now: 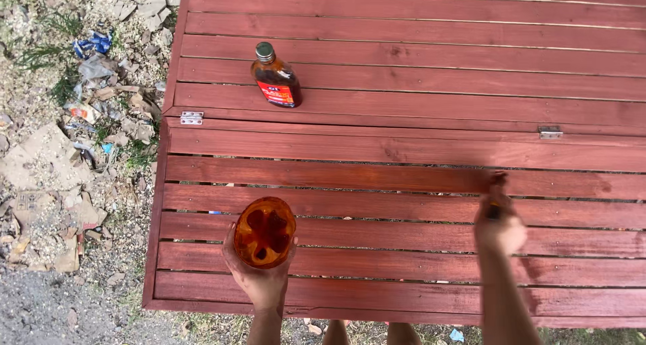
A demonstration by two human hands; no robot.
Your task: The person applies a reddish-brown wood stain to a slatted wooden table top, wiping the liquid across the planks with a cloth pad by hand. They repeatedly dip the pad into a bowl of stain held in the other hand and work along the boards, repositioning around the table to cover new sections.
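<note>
A person standing at the near edge of a red-brown slatted wooden panel (404, 109) holds a cup (264, 232) in the left hand (259, 278), fingers wrapped around it from below. The cup is orange and see-through, with a dark reddish liquid inside, and it hovers over the near left part of the panel. The right hand (499, 230) is closed around a brush (496, 190), blurred in the shot, whose tip meets a slat toward the right side, about midway between the near and far edges. The boards gleam with a wet-looking red stain.

A glass bottle (276, 77) with a metal cap and a red label stands upright on the far left part of the panel, well apart from both hands. Two small metal hinges (192, 118) sit along one seam between slats, one at the left edge and one near the right. Beyond the left edge, the ground (60, 150) is strewn with stones, scraps of cardboard and bits of litter. The person's feet are just visible below the near edge.
</note>
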